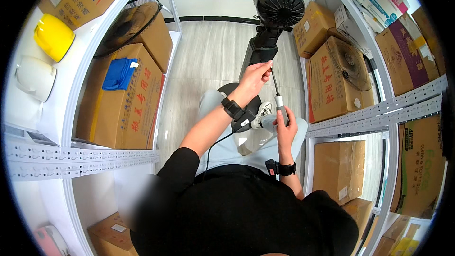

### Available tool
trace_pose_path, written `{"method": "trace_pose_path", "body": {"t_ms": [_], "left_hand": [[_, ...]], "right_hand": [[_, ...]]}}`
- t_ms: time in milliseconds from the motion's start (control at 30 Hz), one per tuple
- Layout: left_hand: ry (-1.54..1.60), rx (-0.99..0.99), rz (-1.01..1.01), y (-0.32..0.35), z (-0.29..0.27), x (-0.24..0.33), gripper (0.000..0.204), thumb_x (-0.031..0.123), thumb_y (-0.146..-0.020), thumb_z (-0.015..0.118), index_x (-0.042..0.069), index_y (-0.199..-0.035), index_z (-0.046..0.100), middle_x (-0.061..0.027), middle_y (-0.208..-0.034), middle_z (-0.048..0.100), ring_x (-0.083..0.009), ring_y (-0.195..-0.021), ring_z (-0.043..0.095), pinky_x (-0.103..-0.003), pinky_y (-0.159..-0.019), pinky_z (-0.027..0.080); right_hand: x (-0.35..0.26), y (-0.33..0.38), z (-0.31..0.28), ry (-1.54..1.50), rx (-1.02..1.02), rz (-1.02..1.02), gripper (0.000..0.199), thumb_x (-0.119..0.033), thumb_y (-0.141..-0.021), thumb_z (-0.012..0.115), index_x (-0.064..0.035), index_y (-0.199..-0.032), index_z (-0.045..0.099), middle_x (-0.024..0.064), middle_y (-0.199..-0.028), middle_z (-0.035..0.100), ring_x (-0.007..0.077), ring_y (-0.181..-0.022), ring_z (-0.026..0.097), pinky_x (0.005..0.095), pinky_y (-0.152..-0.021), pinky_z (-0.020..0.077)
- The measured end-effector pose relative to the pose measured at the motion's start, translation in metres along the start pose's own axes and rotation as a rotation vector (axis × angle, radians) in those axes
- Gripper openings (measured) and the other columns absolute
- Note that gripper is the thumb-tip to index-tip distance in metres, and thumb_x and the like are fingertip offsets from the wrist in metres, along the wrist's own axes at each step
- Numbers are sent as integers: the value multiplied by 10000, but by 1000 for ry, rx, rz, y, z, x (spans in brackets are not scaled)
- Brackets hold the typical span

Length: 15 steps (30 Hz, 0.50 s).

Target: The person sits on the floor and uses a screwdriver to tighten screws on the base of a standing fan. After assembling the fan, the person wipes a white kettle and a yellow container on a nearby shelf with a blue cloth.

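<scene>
A screwdriver (280, 104) with a grey and white handle is gripped in my right hand (286, 130), its thin shaft pointing up and away from me. My left hand (256, 81) is closed in a pinch at the shaft's tip, beside the black column of a fan stand (263, 47). Whatever lies between those fingertips is too small to make out. On top of the column sits a black fan motor housing (279, 4) with a slotted round end. The stand's dark round base (244, 122) rests on the floor between my legs, partly hidden by my left arm.
Shelves with cardboard boxes (123, 99) (334, 80) flank me closely. Wire fan guards (128, 26) (350, 59) lie on boxes on both sides. A folded blue cloth (120, 73) lies at left. A black cable (215, 144) runs from my left wrist to my lap.
</scene>
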<state>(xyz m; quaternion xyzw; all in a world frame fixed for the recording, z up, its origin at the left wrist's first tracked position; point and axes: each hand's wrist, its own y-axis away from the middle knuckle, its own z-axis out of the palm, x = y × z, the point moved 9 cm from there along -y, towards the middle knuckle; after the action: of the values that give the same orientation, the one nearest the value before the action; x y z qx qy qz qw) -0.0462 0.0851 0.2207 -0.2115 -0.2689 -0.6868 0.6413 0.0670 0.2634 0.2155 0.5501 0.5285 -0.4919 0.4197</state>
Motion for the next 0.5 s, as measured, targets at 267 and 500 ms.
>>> {"method": "trace_pose_path", "body": {"t_ms": [267,500], "left_hand": [[146,-52,7,-23,31,9,133,133,-928,585,11,-970,618,-52,-866,613,-63,-657,469,-193,-561,391],[186,-9,7,-40,24,8,145,138,-920,605,13,-993,621,-49,-887,618,-52,-662,481,-180,-565,388]], "right_hand": [[-85,-20,-25,329,150,-314,329,-176,-818,711,-50,-1110,627,120,-938,621,222,-822,614,329,-726,480],[-108,-33,-23,345,158,-444,308,-161,-793,723,-69,-1075,639,127,-938,627,277,-820,621,352,-728,493]]}}
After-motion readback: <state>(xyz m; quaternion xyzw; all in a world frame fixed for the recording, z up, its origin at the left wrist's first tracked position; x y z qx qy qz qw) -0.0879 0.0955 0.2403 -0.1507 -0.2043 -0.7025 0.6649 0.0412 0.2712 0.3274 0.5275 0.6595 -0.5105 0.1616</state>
